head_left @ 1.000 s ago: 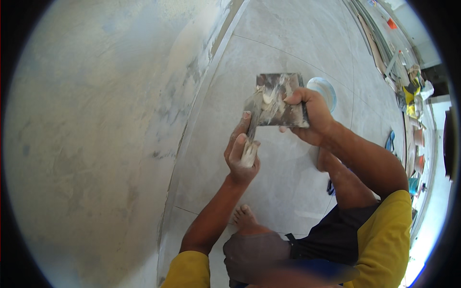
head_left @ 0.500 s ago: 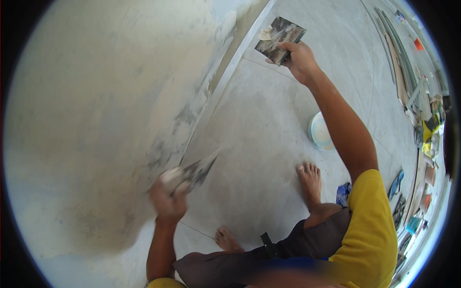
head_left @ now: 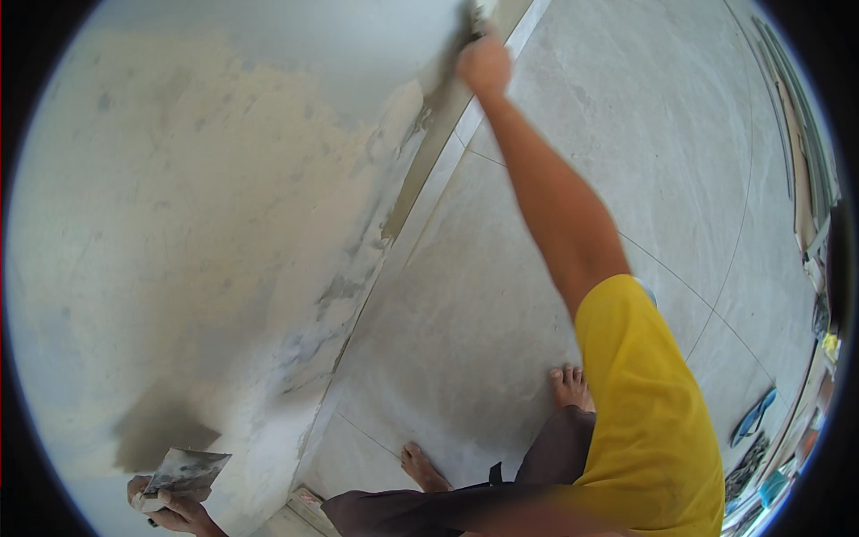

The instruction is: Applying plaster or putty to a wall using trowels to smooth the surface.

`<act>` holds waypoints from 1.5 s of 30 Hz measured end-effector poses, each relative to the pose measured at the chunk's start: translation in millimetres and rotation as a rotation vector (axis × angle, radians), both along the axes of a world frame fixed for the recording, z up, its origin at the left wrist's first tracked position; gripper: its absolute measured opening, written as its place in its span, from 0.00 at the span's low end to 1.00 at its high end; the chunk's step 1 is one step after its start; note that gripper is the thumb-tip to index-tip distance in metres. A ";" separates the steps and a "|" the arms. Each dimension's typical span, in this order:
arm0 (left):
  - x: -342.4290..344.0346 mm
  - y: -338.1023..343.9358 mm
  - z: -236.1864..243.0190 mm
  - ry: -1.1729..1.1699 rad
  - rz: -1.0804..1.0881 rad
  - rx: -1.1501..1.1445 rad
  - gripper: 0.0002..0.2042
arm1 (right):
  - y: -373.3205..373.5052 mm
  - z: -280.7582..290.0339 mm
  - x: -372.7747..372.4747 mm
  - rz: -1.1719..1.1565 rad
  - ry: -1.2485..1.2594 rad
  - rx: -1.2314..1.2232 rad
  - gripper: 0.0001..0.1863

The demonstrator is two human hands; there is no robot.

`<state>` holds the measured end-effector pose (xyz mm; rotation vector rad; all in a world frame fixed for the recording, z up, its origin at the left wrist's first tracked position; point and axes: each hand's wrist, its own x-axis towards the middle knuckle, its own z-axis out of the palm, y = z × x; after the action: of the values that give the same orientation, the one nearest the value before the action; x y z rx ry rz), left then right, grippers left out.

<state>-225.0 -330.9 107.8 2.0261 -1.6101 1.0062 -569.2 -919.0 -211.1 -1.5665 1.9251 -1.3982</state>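
My left hand point(head_left: 183, 512), at the lower left by the wall, is closed around a putty knife point(head_left: 190, 469); its wide, smeared metal blade points up and right. At the top, my outstretched right hand point(head_left: 486, 66) grips a putty blade point(head_left: 483, 11) at the foot of the wall, just above the skirting. Only part of that blade shows, blurred and cut off by the frame's edge. The wall point(head_left: 206, 170) is cream with grey patches, smoother and greyer near the right hand. Rough, flaking filler point(head_left: 344, 286) runs along its lower edge.
A pale skirting strip point(head_left: 434, 183) borders the grey tiled floor point(head_left: 447, 331). My bare feet stand on it. A bucket's edge point(head_left: 648, 292) peeks past my yellow sleeve. Blue slippers point(head_left: 753, 417), long strips point(head_left: 795, 125) and clutter lie at the right.
My right hand has swung up and left with its blade, from over the floor to the wall's foot. My left hand has moved down and left with the putty knife. The view has shifted.
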 end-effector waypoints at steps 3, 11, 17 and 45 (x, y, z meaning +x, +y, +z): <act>-7.1 -12.4 11.0 -0.059 0.026 0.008 0.27 | 77.6 -3.1 54.2 0.199 -0.058 -0.128 0.29; 25.9 -21.3 1.9 -0.205 0.039 -0.073 0.31 | 19.4 -0.6 -28.9 0.099 -0.146 -0.016 0.25; 20.3 -26.2 -2.5 -0.227 0.059 -0.089 0.31 | 72.5 26.8 3.3 0.302 -0.051 0.016 0.26; 16.4 -30.4 8.8 -0.366 0.025 -0.028 0.27 | 222.8 1.0 53.4 0.713 0.014 -0.306 0.27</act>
<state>-208.7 -361.2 116.6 1.9300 -1.7334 1.4685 -515.7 -696.3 -210.1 -2.1073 0.9918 -1.3696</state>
